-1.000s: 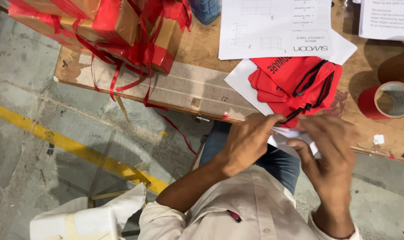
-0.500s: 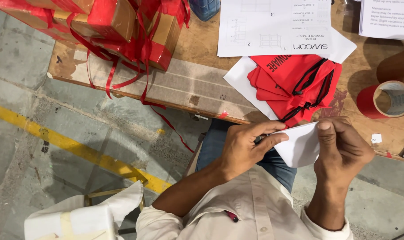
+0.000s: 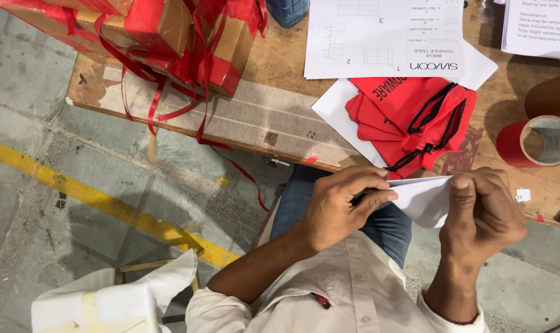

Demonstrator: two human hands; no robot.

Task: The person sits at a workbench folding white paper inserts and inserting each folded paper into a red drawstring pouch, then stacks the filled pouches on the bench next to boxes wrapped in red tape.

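Both our hands have drawn a little apart since half a second ago, and the folded white paper [image 3: 425, 197] now stretches flatter between them. It sits in the air over our lap, just below the edge of the wooden table [image 3: 280, 52].

We pinch it at both ends. Our left hand [image 3: 345, 203] has its fingers curled closed on the paper's left corner, with something thin and dark poking out under the fingertips; we cannot tell what it is. Our right hand [image 3: 480, 213] is closed on the right edge, thumb pressed on top along the fold.

Beneath the paper we see our blue jeans [image 3: 388, 225] and the pale shirt [image 3: 348, 290], a small red clip [image 3: 321, 301] near its pocket.

Just above the paper, a stack of red pouches [image 3: 415, 117] with black zips lies on the table on top of white sheets. Printed instruction sheets [image 3: 378, 37] lie beyond them. To the right stands a roll of red tape [image 3: 539, 140], touching a brown roll [image 3: 554, 92] behind it.

Far left on the table, cardboard boxes [image 3: 150, 31] are bound in red ribbon that trails over the edge. Below runs a yellow floor line [image 3: 95, 198], and a white cloth bundle [image 3: 107, 299] sits at bottom left.
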